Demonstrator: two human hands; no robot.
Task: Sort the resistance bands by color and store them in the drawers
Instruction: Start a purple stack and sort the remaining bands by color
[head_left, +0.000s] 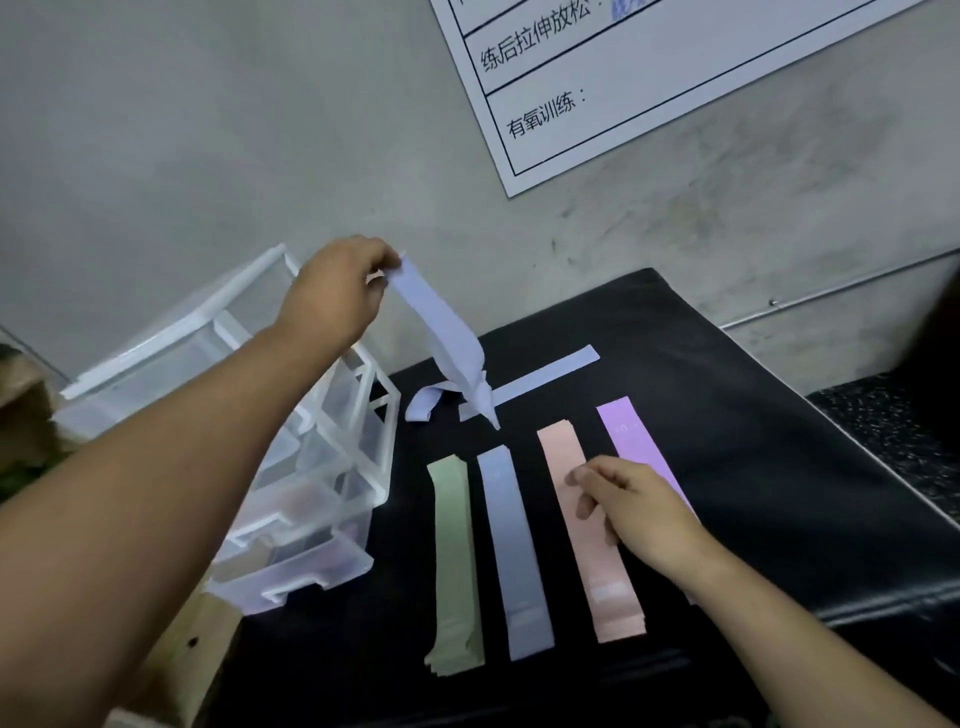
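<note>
My left hand (337, 291) pinches the top end of a pale blue band (447, 338) and holds it up; its lower end hangs down to the black surface. Another pale blue band (540, 379) lies flat behind it, and a curled one (423, 405) sits beside the drawers. Four sorted piles lie side by side in front: green (454, 566), blue (514, 556), pink (597, 551) and purple (639, 452). My right hand (634, 509) rests over the pink and purple piles, fingers loosely curled, holding nothing. The clear plastic drawer unit (291, 467) stands on the left.
The bands lie on a black padded bench (753, 441) against a grey concrete wall. A white printed sheet (675, 78) hangs on the wall above. A wooden stand (197, 654) carries the drawer unit. A dark speckled surface (893, 426) lies to the right.
</note>
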